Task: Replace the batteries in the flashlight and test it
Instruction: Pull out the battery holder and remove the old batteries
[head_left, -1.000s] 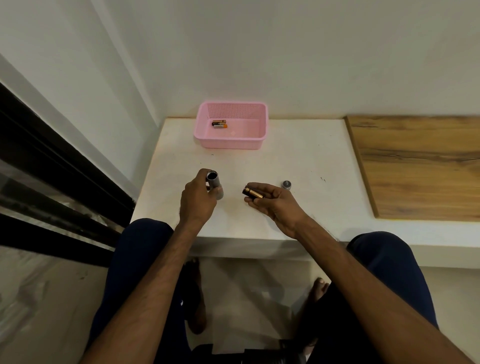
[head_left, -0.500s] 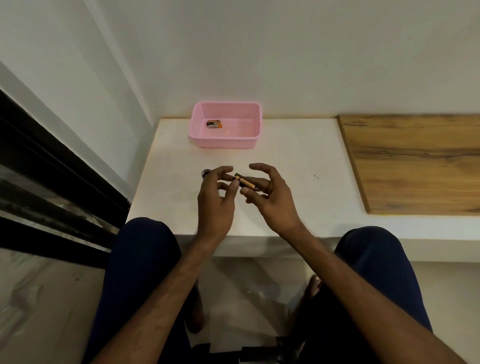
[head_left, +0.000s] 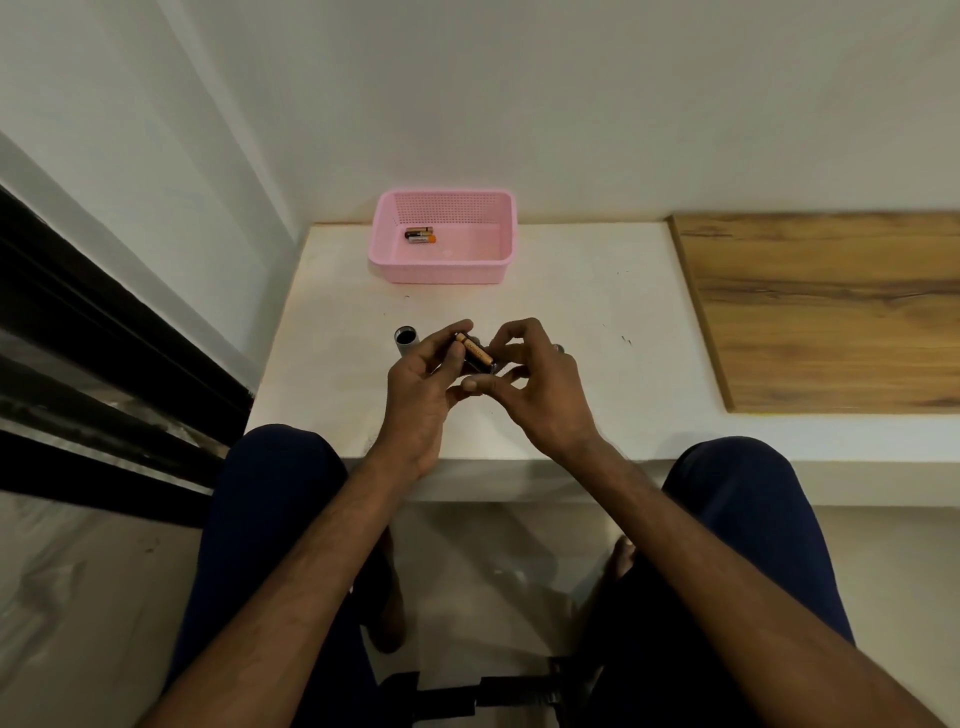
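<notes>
I am gripping a copper-and-black battery (head_left: 474, 354) with both hands, left hand (head_left: 421, 402) on its upper end, right hand (head_left: 543, 397) on its lower. The flashlight tube (head_left: 405, 341) is standing open at ten o'clock of them, two more batteries (head_left: 420, 236) lying in the pink basket (head_left: 441, 273) at twelve. I am judging this about halfway: reloading, capping and testing are remaining.

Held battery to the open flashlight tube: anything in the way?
No loose object. The battery is pinched between left hand and right hand; flashlight tube stands upright, mouth open, just beyond the left hand's fingers, which alone sit between them.
</notes>
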